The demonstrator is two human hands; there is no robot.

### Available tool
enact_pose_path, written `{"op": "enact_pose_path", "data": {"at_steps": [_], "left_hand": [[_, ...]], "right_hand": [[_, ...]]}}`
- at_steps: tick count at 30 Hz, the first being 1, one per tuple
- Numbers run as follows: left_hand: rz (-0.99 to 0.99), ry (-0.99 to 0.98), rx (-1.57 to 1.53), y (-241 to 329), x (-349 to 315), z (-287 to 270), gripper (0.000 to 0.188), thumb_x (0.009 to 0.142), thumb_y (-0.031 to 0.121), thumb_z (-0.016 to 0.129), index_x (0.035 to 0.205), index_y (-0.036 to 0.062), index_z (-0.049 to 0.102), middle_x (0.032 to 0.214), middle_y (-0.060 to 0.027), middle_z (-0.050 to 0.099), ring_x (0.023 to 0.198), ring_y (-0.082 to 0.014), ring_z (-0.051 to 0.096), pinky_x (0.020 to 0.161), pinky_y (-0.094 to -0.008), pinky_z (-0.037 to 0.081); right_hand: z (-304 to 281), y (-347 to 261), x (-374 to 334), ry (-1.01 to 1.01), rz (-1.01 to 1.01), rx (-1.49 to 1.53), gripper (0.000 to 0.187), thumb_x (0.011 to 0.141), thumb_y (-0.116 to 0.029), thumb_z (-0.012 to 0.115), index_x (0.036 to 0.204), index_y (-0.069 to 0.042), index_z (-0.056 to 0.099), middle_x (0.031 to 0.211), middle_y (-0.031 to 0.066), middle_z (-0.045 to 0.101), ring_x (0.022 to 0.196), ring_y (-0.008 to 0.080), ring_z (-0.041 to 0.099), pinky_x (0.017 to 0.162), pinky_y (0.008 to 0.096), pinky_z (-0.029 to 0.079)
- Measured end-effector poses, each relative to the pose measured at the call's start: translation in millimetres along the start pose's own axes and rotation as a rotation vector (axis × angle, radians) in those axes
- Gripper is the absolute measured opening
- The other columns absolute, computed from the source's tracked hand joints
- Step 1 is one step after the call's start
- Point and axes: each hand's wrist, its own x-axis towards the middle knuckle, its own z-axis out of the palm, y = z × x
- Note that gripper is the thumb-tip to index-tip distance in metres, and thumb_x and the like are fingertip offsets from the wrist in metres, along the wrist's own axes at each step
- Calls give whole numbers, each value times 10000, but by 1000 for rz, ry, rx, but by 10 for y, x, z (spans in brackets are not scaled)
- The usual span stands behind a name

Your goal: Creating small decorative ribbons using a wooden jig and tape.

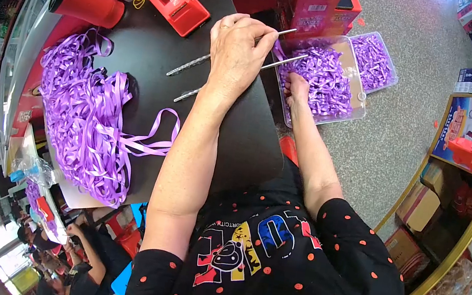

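Tabletop (253, 135), clock positions about its picture's centre. Nine o'clock: one tangled heap of glossy purple ribbon (84, 123). Ten: one red cylindrical tumbler, black-lidded (89, 3). Eleven: one red tape dispenser (175, 3). Twelve: left hand (237, 44), pinching the upper of two slender silver metal rods (188, 66); hold on the lower unclear. One: right hand (297, 87), curled among short purple ribbon pieces (327, 85), grip indeterminable; two clear plastic boxes (330, 119) of pieces.

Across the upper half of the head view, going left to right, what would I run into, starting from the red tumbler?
Red tumbler, tape dispenser, left hand, right hand, rightmost tub of purple ribbon, picture panel.
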Motion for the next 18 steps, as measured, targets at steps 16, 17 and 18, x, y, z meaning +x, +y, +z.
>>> {"op": "enact_pose_path", "data": {"at_steps": [16,17,18], "left_hand": [[46,43,7,-30,-7,15,205,836,258,627,868,76,715,938,-48,680,1054,-252,549,951,-383,354],[48,45,4,-27,-1,21,205,836,258,627,868,76,715,938,-48,680,1054,-252,549,951,-383,354],[53,35,-5,-25,6,25,207,837,258,622,866,74,714,941,-48,679,1050,-250,550,949,-384,355]], "right_hand": [[-276,215,-377,-76,-908,-757,107,743,-92,686,838,-55,654,863,110,597,870,245,590,736,318,462],[-346,228,-426,-164,-971,-754,102,748,-69,675,846,-54,652,889,114,579,902,254,578,752,323,458],[-395,249,-470,-162,-975,-755,102,748,-69,675,846,-54,652,889,114,579,902,254,578,752,323,458]]}}
